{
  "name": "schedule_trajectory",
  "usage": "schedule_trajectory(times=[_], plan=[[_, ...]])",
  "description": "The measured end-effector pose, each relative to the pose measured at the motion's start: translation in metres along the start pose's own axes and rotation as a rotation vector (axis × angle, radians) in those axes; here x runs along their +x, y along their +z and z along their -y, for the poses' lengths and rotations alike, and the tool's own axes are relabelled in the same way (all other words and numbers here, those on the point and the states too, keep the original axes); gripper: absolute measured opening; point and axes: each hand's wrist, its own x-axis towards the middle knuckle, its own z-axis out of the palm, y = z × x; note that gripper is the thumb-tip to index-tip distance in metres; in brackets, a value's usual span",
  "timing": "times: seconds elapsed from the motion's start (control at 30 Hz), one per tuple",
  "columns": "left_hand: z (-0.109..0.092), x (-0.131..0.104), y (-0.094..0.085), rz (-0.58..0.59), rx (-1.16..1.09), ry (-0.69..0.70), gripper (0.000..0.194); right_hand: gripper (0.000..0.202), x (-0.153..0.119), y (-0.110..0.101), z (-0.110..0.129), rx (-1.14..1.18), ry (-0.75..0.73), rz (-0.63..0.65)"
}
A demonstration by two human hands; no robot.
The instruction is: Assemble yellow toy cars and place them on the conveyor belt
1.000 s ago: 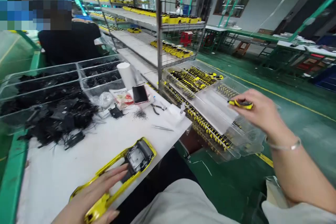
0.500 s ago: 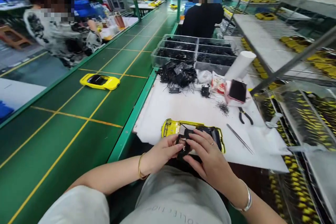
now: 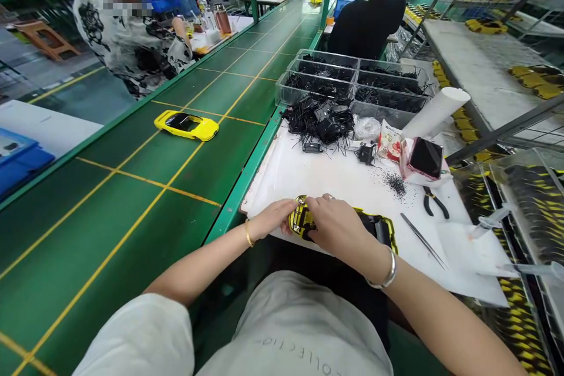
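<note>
CLERK: Head view. Changes?

ME: A second ago my right hand (image 3: 341, 226) was out over the clear box (image 3: 524, 158), holding a small black-and-yellow part. Half a second ago both hands were at the middle of the yellow car shell (image 3: 381, 229), a black piece between them. Now both are towards its left end; the black piece I cannot make out.

CLERK: Hands, state of?

ME: Left hand (image 3: 275, 218): thumb and fingers pinching the shell's left end. Right hand: arched over the shell, fingers bent down onto it; whether they pinch anything I cannot tell, the hand hides it.

CLERK: Shell, place and direction?

ME: Near edge of the white table (image 3: 308, 170). Long axis sideways, across my body, right end slightly nearer me. Black lining within the yellow rim at the right. Which end is the nose, I cannot tell.

CLERK: Containers?

ME: Clear divided tray (image 3: 390, 113), beyond the shell: black wired parts in its compartments; a heap of black wired parts (image 3: 324, 120) before it. Clear box, right of the table: rows of black-and-yellow parts. Blue bin (image 3: 35, 161), far left, past the green belt (image 3: 220, 153): contents unclear.
</note>
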Motion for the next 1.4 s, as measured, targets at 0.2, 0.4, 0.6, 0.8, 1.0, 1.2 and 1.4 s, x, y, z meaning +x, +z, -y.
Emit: schedule_trajectory(times=[0.2,0.4,0.6,0.8,1.0,1.2,1.4], plan=[[0.011,-0.003,0.006,0.058,0.007,-0.007,0.054,0.031,0.011,-0.002,0.002,-0.018,-0.112,0.008],[0.013,-0.008,0.008,0.072,-0.03,0.061,0.059,0.048,-0.006,0.028,-0.02,0.239,-0.162,-0.145],[0.02,-0.009,0.009,0.039,-0.046,0.08,0.059,0.059,-0.001,0.042,-0.016,0.231,-0.171,-0.126],[0.022,-0.007,0.009,0.015,-0.033,0.059,0.058,0.057,0.018,0.036,-0.013,0.266,-0.101,0.042],[0.004,-0.014,0.004,0.104,-0.033,-0.05,0.058,0.056,-0.023,0.037,-0.009,0.368,-0.158,-0.227],[-0.015,-0.036,-0.001,0.426,0.188,-0.258,0.058,0.014,-0.128,0.08,0.01,0.765,0.347,-0.519],[-0.005,-0.013,0.022,0.433,0.1,-0.338,0.046,0.048,-0.123,0.134,0.013,1.475,0.588,-0.05]])
